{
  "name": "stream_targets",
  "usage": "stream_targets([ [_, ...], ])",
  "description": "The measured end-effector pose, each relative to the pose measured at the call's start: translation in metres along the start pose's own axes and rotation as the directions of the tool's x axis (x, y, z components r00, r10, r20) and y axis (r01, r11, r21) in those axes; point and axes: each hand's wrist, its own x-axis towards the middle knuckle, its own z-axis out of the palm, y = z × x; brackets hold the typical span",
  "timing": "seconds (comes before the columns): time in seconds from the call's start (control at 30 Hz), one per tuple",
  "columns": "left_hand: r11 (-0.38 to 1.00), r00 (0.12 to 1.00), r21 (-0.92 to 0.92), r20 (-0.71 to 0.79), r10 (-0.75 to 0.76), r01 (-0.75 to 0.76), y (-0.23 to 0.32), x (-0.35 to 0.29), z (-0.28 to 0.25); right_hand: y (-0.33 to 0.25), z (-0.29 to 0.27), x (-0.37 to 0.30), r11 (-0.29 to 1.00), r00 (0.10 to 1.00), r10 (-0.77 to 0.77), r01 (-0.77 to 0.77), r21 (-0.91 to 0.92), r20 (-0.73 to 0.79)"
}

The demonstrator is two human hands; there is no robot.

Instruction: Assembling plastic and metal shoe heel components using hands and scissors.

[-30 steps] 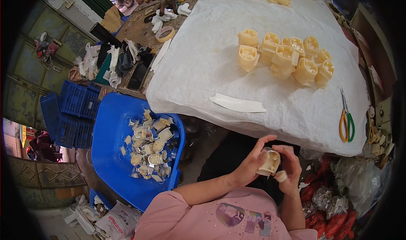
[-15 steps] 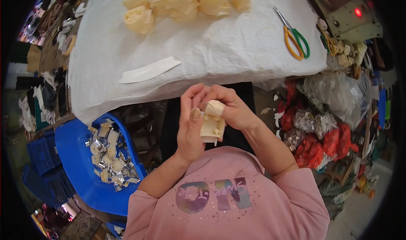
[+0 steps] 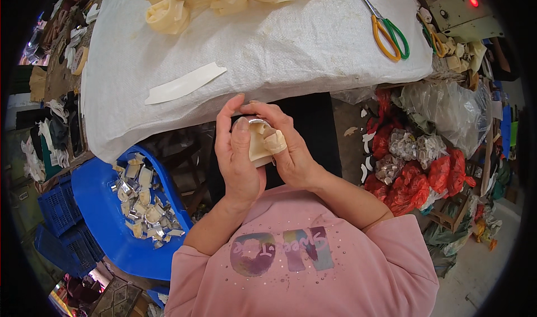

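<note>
A small curved piece (image 3: 258, 145), cream on the inside with a shiny silver edge at its top, is cupped between both hands above my lap. My left hand (image 3: 235, 155) wraps its left side, with the thumb on the near face. Around its top and right side curl the fingers of my right hand (image 3: 291, 155). A cream wrap (image 3: 274, 142) sits at the tip of my right thumb, against the piece. The back of the piece is hidden by my fingers. On the white-covered table ahead lies a pale strip (image 3: 184, 84), apart from both hands.
Cream rolled bundles (image 3: 168, 16) stand along the table's far side. Scissors (image 3: 387, 34) with orange and green handles lie at right. A blue basin (image 3: 100, 222) at left holds several silver-and-cream pieces. Red plastic bags (image 3: 411, 191) and clear bags crowd the right side.
Both hands have shifted slightly left and away from my body with the piece. The piece has turned, so its silver edge now shows, and my fingers have wrapped around it.
</note>
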Motion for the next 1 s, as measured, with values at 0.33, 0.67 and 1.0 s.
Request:
stream_targets([
  [0.33,0.995,0.998,-0.088,-0.043,-0.049,0.045,0.001,0.002,0.000,0.002,0.001,-0.001,0.764,0.968,0.191,-0.249,0.595,0.161],
  [0.67,0.995,0.999,-0.102,0.051,0.015,-0.010,-0.021,-0.003,-0.009,0.009,0.003,0.000,0.997,0.989,-0.055,0.061,0.043,-0.135],
  [1.0,0.982,0.973,-0.091,0.177,-0.147,0.165,0.001,0.000,-0.008,0.003,-0.016,0.001,0.780,0.935,0.320,-0.352,0.517,0.154],
])
